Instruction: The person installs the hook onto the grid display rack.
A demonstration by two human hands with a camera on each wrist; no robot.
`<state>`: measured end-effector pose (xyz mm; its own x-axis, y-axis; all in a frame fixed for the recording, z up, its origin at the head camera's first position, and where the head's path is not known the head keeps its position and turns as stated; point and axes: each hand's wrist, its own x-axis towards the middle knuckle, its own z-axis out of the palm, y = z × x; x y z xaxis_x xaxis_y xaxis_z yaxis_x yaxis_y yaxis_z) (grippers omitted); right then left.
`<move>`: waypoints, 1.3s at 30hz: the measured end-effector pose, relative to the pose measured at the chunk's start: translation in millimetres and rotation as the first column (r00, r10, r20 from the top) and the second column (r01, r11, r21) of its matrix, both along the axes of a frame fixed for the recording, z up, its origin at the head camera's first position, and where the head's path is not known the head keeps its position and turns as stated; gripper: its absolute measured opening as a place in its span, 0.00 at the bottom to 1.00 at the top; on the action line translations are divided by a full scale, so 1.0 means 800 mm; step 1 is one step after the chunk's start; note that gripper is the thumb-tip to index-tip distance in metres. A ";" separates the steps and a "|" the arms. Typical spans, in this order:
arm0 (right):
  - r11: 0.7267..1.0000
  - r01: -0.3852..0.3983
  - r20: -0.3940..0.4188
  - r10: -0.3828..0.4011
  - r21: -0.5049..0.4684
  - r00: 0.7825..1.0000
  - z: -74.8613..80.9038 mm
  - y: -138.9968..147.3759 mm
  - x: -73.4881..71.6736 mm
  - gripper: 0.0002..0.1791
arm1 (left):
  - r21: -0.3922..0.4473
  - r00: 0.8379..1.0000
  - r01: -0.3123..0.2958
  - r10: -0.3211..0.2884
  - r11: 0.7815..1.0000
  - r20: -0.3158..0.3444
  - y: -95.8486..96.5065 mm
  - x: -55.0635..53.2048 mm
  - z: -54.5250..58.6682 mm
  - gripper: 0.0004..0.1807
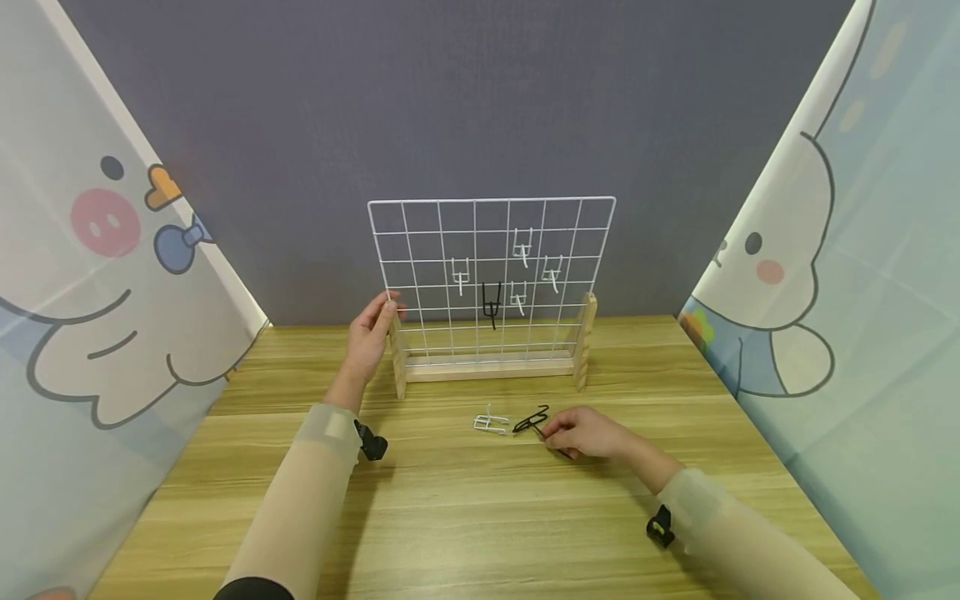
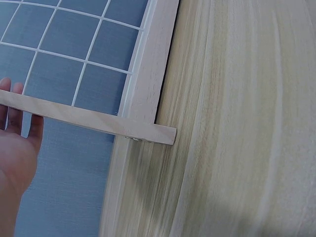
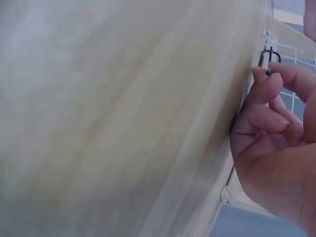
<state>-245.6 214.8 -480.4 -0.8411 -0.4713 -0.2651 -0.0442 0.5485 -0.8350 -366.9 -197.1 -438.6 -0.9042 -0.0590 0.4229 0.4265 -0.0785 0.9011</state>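
A white wire grid rack [image 1: 491, 261] stands upright in a wooden base. My left hand [image 1: 368, 332] grips the top of its left wooden post [image 2: 89, 119], the fingertips showing past the post. Low over the table, my right hand [image 1: 585, 432] pinches a black wire hook [image 1: 531, 419] between thumb and fingers. In the right wrist view the prongs of this black hook [image 3: 269, 53] stick out beyond the fingertips. Just left of it a white wire hook [image 1: 491, 422] lies on the table.
Several white hooks [image 1: 522, 248] and one black hook [image 1: 491, 307] hang on the grid. The wooden table [image 1: 450, 508] ends at a dark backdrop [image 1: 465, 100]. Cartoon-printed curtains [image 1: 787, 275] flank both sides.
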 end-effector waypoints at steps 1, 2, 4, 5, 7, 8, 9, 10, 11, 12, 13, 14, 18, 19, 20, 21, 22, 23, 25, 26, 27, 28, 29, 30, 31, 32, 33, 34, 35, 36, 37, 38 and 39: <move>1.000 0.003 0.028 -0.003 -0.010 1.000 0.001 0.002 -0.001 0.14 | 0.001 1.000 0.000 0.000 1.000 0.000 0.000 0.001 0.001 0.22; 1.000 0.007 0.057 -0.005 -0.020 0.998 0.002 0.004 -0.002 0.14 | 0.002 1.000 0.000 0.000 1.000 0.000 0.001 0.001 0.001 0.22; 0.999 0.014 0.110 -0.009 -0.045 0.994 0.005 0.007 -0.003 0.14 | 0.008 1.000 0.004 -0.004 1.000 -0.002 0.001 0.002 0.001 0.22; 0.998 0.015 0.131 -0.007 -0.058 0.991 0.006 0.009 -0.003 0.15 | 0.012 1.000 0.005 -0.005 1.000 -0.003 0.000 0.001 0.001 0.22; 0.997 0.018 0.158 -0.006 -0.079 0.987 0.008 0.012 -0.003 0.15 | 0.007 1.000 0.003 -0.003 1.000 0.002 0.000 0.001 0.001 0.23; 0.996 0.021 0.167 -0.005 -0.091 0.986 0.009 0.013 -0.003 0.16 | 0.007 1.000 0.003 -0.003 1.000 0.002 0.000 0.001 0.001 0.23; 0.995 0.023 0.174 -0.005 -0.101 0.985 0.010 0.014 -0.003 0.17 | 0.006 1.000 0.002 -0.002 1.000 0.003 0.000 0.001 0.001 0.23; 0.993 0.029 0.180 -0.009 -0.112 0.984 0.010 0.015 -0.003 0.17 | 0.004 1.000 0.002 -0.002 1.000 0.003 0.000 0.001 0.000 0.23; 0.992 0.036 0.187 -0.012 -0.124 0.982 0.010 0.016 -0.003 0.18 | 0.000 1.000 0.000 0.000 1.000 0.003 0.000 0.001 0.000 0.23; 0.990 0.043 0.192 -0.017 -0.133 0.981 0.010 0.017 -0.003 0.18 | -0.003 1.000 -0.003 0.003 1.000 0.005 0.000 0.001 0.000 0.23; 0.988 0.051 0.200 -0.021 -0.146 0.980 0.010 0.017 -0.003 0.18 | -0.002 1.000 -0.004 0.004 1.000 0.003 0.000 0.000 0.000 0.22; 0.986 0.060 0.209 -0.026 -0.157 0.978 0.010 0.017 -0.003 0.19 | 0.001 1.000 -0.005 0.005 1.000 0.003 0.000 0.001 0.000 0.20; 0.974 0.103 0.240 -0.052 -0.203 0.969 0.009 0.017 -0.003 0.20 | 0.007 1.000 -0.006 0.006 1.000 0.004 0.000 0.001 0.000 0.17; 0.970 0.115 0.244 -0.062 -0.213 0.968 0.009 0.016 -0.003 0.21 | 0.005 1.000 -0.004 0.004 1.000 0.004 0.000 0.001 0.000 0.17; 0.967 0.128 0.246 -0.072 -0.219 0.967 0.009 0.016 -0.003 0.21 | 0.000 1.000 -0.003 0.003 1.000 0.005 0.000 0.001 0.000 0.18; 0.964 0.139 0.247 -0.081 -0.226 0.966 0.009 0.016 -0.004 0.22 | 0.000 1.000 -0.002 0.002 1.000 0.004 0.000 0.001 0.000 0.19; 0.962 0.146 0.244 -0.088 -0.231 0.966 0.010 0.015 -0.004 0.22 | -0.001 1.000 -0.001 0.001 1.000 0.004 0.000 0.000 0.000 0.21; 0.961 0.152 0.239 -0.095 -0.233 0.966 0.010 0.015 -0.005 0.23 | -0.003 1.000 0.000 0.000 1.000 0.003 -0.001 0.000 0.000 0.21; 0.957 0.165 0.231 -0.110 -0.237 0.967 0.009 0.014 -0.007 0.24 | -0.005 1.000 -0.001 0.001 1.000 0.002 -0.001 0.000 0.000 0.22; 0.957 0.169 0.226 -0.114 -0.237 0.967 0.009 0.013 -0.008 0.24 | -0.006 1.000 -0.003 0.003 1.000 0.002 -0.001 0.000 -0.001 0.21; 0.957 0.168 0.217 -0.116 -0.238 0.969 0.009 0.013 -0.009 0.24 | -0.005 1.000 -0.003 0.003 1.000 0.002 -0.001 0.001 0.000 0.21; 0.956 0.170 0.210 -0.120 -0.240 0.970 0.009 0.012 -0.010 0.24 | -0.009 1.000 -0.004 0.004 1.000 0.002 -0.001 0.002 0.000 0.21; 0.954 0.176 0.206 -0.127 -0.244 0.970 0.010 0.012 -0.010 0.24 | -0.012 1.000 -0.004 0.004 1.000 0.002 -0.001 0.002 0.000 0.22; 0.952 0.179 0.200 -0.131 -0.248 0.971 0.010 0.011 -0.011 0.24 | -0.017 1.000 -0.005 0.005 1.000 0.004 -0.001 0.002 0.000 0.22; 0.950 0.183 0.194 -0.135 -0.254 0.972 0.011 0.009 -0.011 0.24 | -0.018 1.000 -0.003 0.003 1.000 0.005 -0.001 0.002 0.000 0.23; 0.948 0.185 0.187 -0.139 -0.259 0.973 0.012 0.008 -0.012 0.24 | -0.019 1.000 -0.003 0.003 1.000 0.008 -0.001 0.002 0.000 0.22; 0.945 0.192 0.182 -0.146 -0.264 0.972 0.013 0.007 -0.012 0.23 | -0.020 1.000 -0.002 0.002 1.000 0.010 -0.001 0.001 0.000 0.22; 0.942 0.201 0.183 -0.155 -0.270 0.971 0.015 0.006 -0.012 0.22 | -0.021 1.000 -0.001 0.001 1.000 0.010 -0.002 0.001 0.000 0.22; 0.939 0.207 0.184 -0.160 -0.274 0.970 0.017 0.005 -0.013 0.21 | -0.018 1.000 0.000 0.000 1.000 0.011 -0.002 0.001 0.000 0.21; 0.938 0.208 0.182 -0.161 -0.278 0.970 0.018 0.003 -0.013 0.20 | -0.019 1.000 -0.001 0.001 1.000 0.014 -0.002 0.001 0.000 0.21; 0.936 0.212 0.182 -0.165 -0.280 0.969 0.020 0.002 -0.013 0.20 | -0.013 1.000 0.000 0.001 1.000 0.013 -0.002 0.001 0.000 0.20; 0.935 0.215 0.183 -0.168 -0.282 0.969 0.022 0.001 -0.013 0.20 | -0.014 1.000 -0.001 0.001 1.000 0.015 -0.002 0.001 -0.001 0.20; 0.932 0.220 0.184 -0.172 -0.287 0.968 0.024 -0.001 -0.013 0.20 | -0.011 1.000 -0.001 0.001 1.000 0.014 -0.002 0.000 -0.002 0.21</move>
<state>-256.4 214.3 -461.3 -0.8855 -0.3791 -0.2685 0.1800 0.2527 -0.9506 -366.9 -199.0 -439.8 -0.9102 -0.0552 0.4104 0.4135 -0.0681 0.9079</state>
